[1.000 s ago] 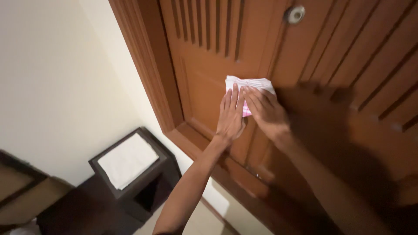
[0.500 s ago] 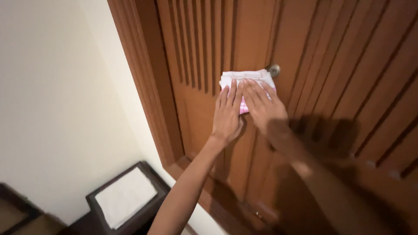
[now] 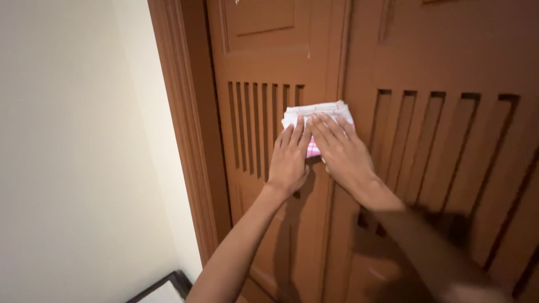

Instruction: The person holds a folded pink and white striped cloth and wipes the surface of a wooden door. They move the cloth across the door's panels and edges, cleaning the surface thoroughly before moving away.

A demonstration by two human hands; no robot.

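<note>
Here both flat hands, left (image 3: 289, 160) and right (image 3: 342, 154), press a folded white-pink cloth (image 3: 317, 115) against the slatted brown door (image 3: 449, 67)

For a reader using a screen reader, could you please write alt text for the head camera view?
Two bare hands, left hand and right hand, press a folded white and pink cloth flat against a brown slatted wooden door. A cream wall stands to the left.

left hand (image 3: 289, 160) flat, right hand (image 3: 343, 154) flat, side by side, arms outstretched
</note>
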